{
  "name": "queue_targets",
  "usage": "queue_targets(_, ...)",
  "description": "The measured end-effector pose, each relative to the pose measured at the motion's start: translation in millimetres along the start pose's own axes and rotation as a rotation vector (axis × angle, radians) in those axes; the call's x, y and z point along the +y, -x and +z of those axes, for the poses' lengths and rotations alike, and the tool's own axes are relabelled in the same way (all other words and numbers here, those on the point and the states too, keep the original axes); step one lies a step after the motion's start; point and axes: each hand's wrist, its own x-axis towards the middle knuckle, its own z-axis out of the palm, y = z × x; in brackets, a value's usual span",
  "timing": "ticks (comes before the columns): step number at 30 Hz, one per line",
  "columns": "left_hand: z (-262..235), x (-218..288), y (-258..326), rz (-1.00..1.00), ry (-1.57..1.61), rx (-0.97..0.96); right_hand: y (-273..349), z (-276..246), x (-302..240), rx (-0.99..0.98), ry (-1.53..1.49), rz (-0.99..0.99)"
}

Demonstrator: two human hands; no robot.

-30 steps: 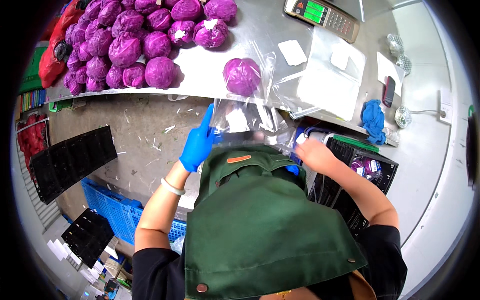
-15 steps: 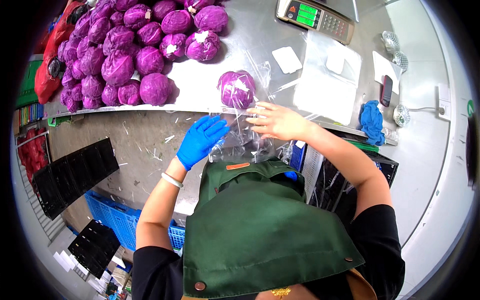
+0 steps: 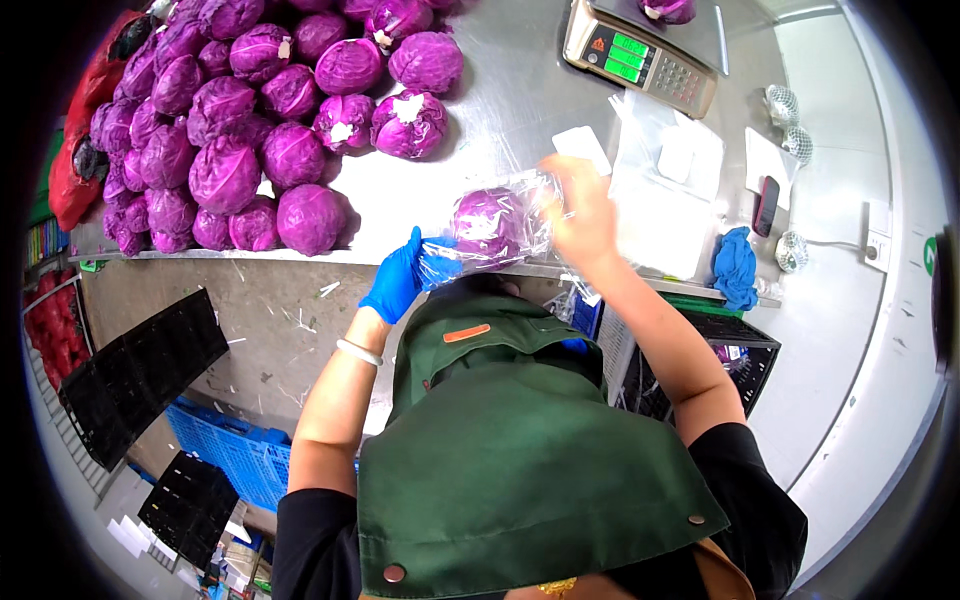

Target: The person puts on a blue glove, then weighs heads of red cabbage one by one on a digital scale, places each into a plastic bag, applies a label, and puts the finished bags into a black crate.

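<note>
A red cabbage [image 3: 488,226] sits inside a clear plastic bag [image 3: 535,200] at the front edge of the metal table. My left hand [image 3: 400,278], in a blue glove, is closed on the bag's left end beside the cabbage. At the bag's right end is my bare right hand [image 3: 580,205], its fingers smeared by motion. Crinkled plastic reaches up to that hand; whether the fingers grip it cannot be made out.
Many red cabbages [image 3: 225,175] are heaped at the back left. A scale [image 3: 640,60] with green displays stands at the back right, a cabbage on it. Plastic sheets [image 3: 660,190], a dark handheld device [image 3: 767,206] and a crumpled blue glove [image 3: 736,268] lie on the right.
The plastic bag has come up from below the table edge and now encloses the cabbage. My left hand has closed on it. My right hand has moved up and right. The view has shifted slightly.
</note>
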Motion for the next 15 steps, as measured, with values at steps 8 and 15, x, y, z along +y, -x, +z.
queue_targets(8,26.0,25.5,4.6,0.379,-1.228,0.732,-2.8,45.8,-2.2,-0.768,0.245,-0.33)
queue_targets(15,-4.0,21.0,-79.3,0.47,-0.755,-0.06,-19.6,57.6,21.5,-0.693,-0.128,0.001)
